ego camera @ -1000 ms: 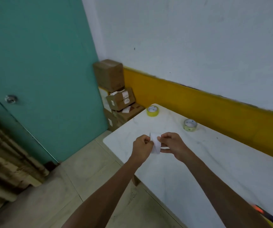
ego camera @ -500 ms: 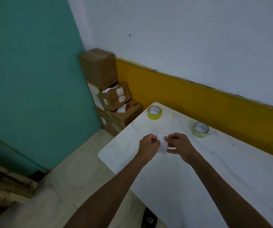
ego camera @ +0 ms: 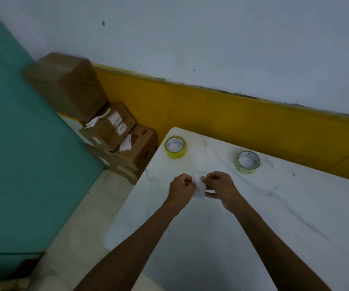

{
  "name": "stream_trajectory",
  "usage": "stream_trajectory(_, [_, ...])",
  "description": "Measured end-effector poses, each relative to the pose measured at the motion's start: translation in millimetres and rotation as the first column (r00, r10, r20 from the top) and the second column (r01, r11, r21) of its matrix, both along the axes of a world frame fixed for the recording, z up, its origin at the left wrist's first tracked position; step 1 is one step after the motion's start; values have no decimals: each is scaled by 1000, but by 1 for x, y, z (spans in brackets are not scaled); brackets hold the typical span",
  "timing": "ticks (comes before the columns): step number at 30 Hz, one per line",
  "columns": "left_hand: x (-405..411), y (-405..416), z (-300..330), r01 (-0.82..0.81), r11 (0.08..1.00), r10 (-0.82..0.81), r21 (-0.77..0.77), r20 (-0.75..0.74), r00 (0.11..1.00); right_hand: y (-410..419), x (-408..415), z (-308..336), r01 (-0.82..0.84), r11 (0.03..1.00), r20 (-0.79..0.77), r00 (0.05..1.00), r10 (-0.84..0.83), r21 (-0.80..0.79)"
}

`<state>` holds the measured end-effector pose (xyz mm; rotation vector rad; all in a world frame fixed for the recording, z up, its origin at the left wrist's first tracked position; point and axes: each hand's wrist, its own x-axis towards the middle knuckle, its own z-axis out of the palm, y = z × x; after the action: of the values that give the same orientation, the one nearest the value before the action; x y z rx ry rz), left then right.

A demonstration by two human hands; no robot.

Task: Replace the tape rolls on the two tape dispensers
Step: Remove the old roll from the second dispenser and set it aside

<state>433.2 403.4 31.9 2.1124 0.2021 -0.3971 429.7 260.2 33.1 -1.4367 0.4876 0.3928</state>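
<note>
Two tape rolls lie flat on the white marbled table (ego camera: 253, 238): a fuller yellow roll (ego camera: 175, 147) near the far left corner and a thinner, paler yellow-green roll (ego camera: 248, 162) to its right. Over the table, in front of the rolls, my left hand (ego camera: 181, 188) and my right hand (ego camera: 219, 186) pinch a small whitish, translucent piece (ego camera: 199, 186) between them, one hand on each side. I cannot tell whether the piece is tape or paper. No tape dispenser is in view.
Stacked cardboard boxes (ego camera: 98, 124) stand on the floor in the corner beyond the table's left edge, against a teal door (ego camera: 22, 164). A yellow-banded wall (ego camera: 232, 122) runs right behind the table. Tiled floor (ego camera: 81, 227) lies left of the table.
The view has swung right and down, so the door handle and curtain left the frame. Both hands keep hold of the small whitish piece, and the rolls have not moved.
</note>
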Motion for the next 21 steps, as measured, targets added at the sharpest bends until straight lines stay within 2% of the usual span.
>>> stream_trajectory(12, [82,-19,-27,187,982,-189,-34,-86,978,-8,50,-19,220,966,-37,973,-227,-136])
stream_trajectory(21, [137,-16,-46,224,970,-233,-99,-87,969,-4,98,-31,307,945,-41,949,-313,-111])
